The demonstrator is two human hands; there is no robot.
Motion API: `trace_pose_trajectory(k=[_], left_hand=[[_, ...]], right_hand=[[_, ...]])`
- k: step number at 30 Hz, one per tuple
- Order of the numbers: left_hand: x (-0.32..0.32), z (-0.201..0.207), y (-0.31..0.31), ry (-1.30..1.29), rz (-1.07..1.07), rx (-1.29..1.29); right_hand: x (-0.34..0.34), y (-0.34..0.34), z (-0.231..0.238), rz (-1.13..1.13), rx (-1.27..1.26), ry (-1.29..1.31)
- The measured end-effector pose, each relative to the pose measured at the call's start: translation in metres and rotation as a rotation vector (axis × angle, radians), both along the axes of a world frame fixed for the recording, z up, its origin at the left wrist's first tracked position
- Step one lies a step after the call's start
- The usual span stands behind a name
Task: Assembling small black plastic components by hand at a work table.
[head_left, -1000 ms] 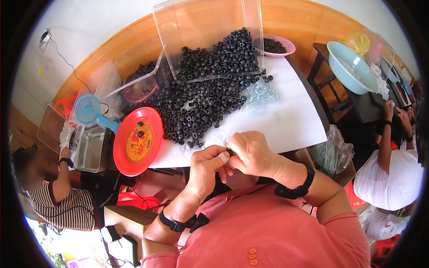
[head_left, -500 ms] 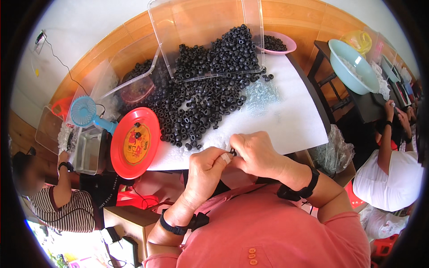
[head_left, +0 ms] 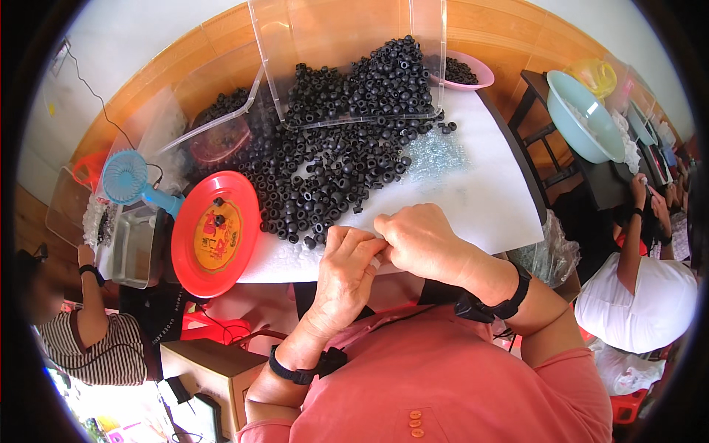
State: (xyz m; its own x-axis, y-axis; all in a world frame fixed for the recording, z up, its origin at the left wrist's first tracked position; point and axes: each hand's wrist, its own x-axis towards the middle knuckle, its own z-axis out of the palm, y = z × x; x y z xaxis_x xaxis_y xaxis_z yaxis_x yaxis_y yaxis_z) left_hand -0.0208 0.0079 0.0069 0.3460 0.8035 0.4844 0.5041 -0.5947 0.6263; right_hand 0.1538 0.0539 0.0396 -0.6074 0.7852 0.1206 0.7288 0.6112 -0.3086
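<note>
My left hand (head_left: 346, 267) and my right hand (head_left: 419, 240) meet fingertip to fingertip at the near edge of the white table (head_left: 487, 199). Together they pinch a small pale part (head_left: 376, 261) that the fingers mostly hide. Just beyond them a big heap of small black rings (head_left: 332, 166) spreads over the table and into a clear plastic bin (head_left: 347, 59) tipped on its side. A red round tray (head_left: 214, 232) with a few black rings on it lies left of my left hand. Small clear pieces (head_left: 436, 159) lie in a patch right of the heap.
A blue handheld fan (head_left: 129, 181) and a clear box (head_left: 133, 247) stand at the far left. A pink bowl (head_left: 465, 71) of black rings sits at the back. A teal basin (head_left: 583, 114) is on a side table. One person sits at left, another at right.
My hands have stayed together at the table's edge, their fingers shifting slightly around the small part. The rest holds its place.
</note>
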Motion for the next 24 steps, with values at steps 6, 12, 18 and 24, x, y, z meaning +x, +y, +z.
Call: trace_pose_trajectory(k=[6, 12, 18, 24], left_hand=[[-0.003, 0.003, 0.003, 0.044, -0.05, -0.04], [-0.003, 0.003, 0.002, 0.1, -0.039, -0.022], [0.004, 0.003, 0.002, 0.08, -0.001, -0.003], [0.021, -0.012, 0.003, 0.05, 0.153, 0.102]], right_hand=[[0.003, 0.008, 0.009, -0.072, -0.19, 0.086], [0.006, 0.009, 0.013, -0.067, -0.291, 0.117], [0.02, 0.014, 0.002, -0.019, -0.356, 0.199], [0.022, 0.014, 0.001, -0.009, -0.377, 0.263]])
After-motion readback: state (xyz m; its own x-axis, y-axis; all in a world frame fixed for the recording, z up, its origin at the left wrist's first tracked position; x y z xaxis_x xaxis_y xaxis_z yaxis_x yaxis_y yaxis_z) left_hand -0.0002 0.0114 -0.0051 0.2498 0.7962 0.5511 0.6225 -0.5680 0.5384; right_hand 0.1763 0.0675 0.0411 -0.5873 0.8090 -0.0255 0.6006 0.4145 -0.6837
